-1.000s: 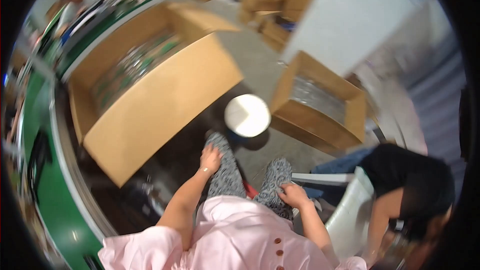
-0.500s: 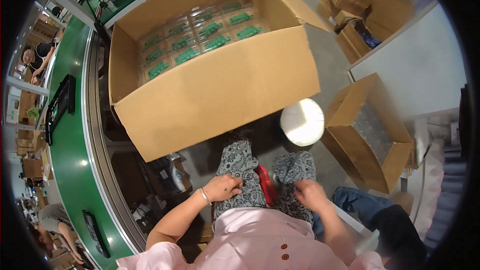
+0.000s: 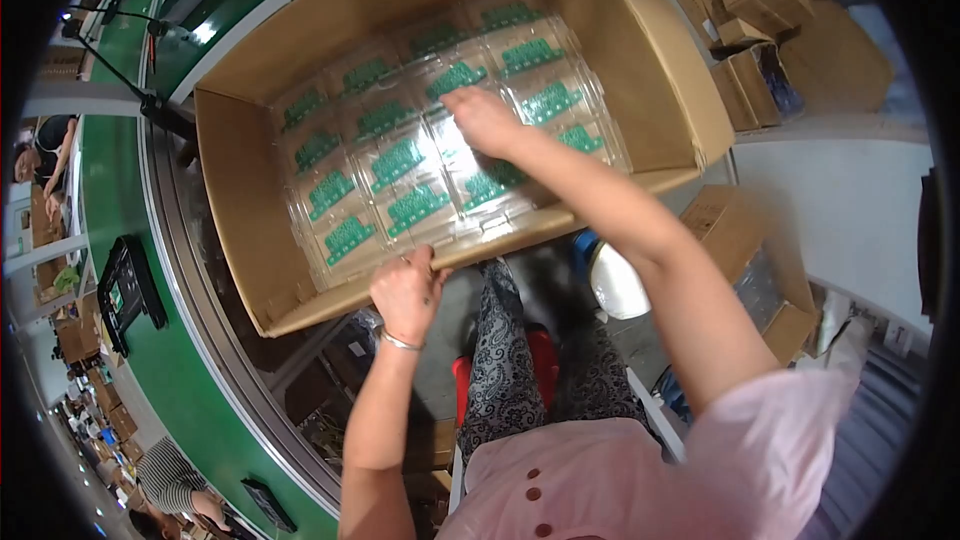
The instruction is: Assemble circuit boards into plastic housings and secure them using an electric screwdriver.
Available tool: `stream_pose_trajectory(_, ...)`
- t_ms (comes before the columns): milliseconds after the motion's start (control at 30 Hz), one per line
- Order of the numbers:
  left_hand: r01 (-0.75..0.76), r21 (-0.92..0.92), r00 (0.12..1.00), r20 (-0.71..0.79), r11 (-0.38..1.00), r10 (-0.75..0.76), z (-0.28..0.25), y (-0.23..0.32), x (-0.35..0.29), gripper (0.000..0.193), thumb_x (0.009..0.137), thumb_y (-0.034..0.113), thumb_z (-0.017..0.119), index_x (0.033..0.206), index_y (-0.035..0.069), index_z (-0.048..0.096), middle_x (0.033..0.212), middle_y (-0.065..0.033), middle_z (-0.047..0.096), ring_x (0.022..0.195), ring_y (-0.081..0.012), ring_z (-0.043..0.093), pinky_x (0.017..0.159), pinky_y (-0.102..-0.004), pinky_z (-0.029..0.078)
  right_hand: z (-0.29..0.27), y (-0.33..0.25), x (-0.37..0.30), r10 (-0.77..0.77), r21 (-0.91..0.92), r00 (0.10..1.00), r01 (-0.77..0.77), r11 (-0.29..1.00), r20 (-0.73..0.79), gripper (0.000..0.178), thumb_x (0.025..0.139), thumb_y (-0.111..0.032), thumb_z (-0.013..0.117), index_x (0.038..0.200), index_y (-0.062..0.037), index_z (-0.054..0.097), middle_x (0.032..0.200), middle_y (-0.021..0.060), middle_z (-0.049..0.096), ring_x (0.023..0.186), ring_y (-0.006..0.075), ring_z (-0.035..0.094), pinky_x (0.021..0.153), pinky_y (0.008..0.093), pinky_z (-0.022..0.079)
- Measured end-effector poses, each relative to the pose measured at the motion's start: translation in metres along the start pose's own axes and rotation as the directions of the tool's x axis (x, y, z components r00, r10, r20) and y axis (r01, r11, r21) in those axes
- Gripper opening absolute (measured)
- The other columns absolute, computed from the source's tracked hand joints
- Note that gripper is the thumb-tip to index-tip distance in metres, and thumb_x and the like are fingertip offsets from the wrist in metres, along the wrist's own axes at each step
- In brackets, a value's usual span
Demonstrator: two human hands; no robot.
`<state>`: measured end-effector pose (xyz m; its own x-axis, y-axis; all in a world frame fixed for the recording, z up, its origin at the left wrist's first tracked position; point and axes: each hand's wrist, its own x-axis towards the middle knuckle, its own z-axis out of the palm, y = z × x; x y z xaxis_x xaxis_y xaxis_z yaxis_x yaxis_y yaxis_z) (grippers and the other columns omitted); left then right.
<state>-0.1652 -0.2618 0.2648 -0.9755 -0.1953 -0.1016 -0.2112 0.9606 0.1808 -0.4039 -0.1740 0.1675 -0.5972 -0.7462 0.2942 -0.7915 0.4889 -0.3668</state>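
A large cardboard box stands before me, its top spread apart. Inside lies clear plastic packaging with several compartments, holding green circuit boards. My left hand has its fingers curled over the near rim of the box, with the thumb against it. My right hand reaches over that rim into the box. Its fingers are drawn together at one green board near the middle of the packaging. Whether they pinch the plastic, the board or only touch it is hidden.
A green conveyor runs along the left, carrying black frame-like parts. Below the box's right side is a white round-topped stool or bucket. Another open carton stands at right, with stacked cartons beyond. People work across the conveyor.
Both hands have left my lap. My left hand has taken hold of the box's near rim, and my right has reached inside. My view has moved closer over the box.
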Motion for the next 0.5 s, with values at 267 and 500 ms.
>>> stream_pose_trajectory(267, -0.061, -0.075, 0.998, -0.032, 0.995, 0.059, 0.014, -0.017, 0.005, 0.028, 0.06, 0.024, 0.071, 0.074, 0.012, 0.051, 0.066, -0.0043, 0.052, 0.063, -0.0228, 0.055, 0.053, -0.0363, 0.042, 0.076, -0.008, 0.056, -0.055, -0.208, 0.878, 0.174, 0.962, 0.476, 0.018, 0.075, -0.014, 0.05, 0.086, -0.0058, 0.061, 0.095, 0.0085, 0.057, 0.096, 0.0235, 0.053, 0.071, 0.0348, 0.049)
stream_pose_trajectory(500, -0.082, -0.098, 0.997, -0.022, 0.992, 0.08, 0.008, -0.017, 0.0, 0.025, 0.059, 0.022, 0.069, 0.069, 0.013, 0.047, 0.065, -0.0024, 0.05, 0.062, -0.0207, 0.054, 0.053, -0.0338, 0.041, 0.019, -0.013, 0.076, -0.252, -0.151, 0.87, 0.342, 0.927, 0.425, 0.013, 0.07, -0.013, 0.053, 0.073, -0.0053, 0.062, 0.083, 0.0067, 0.059, 0.086, 0.0218, 0.056, 0.067, 0.0332, 0.049)
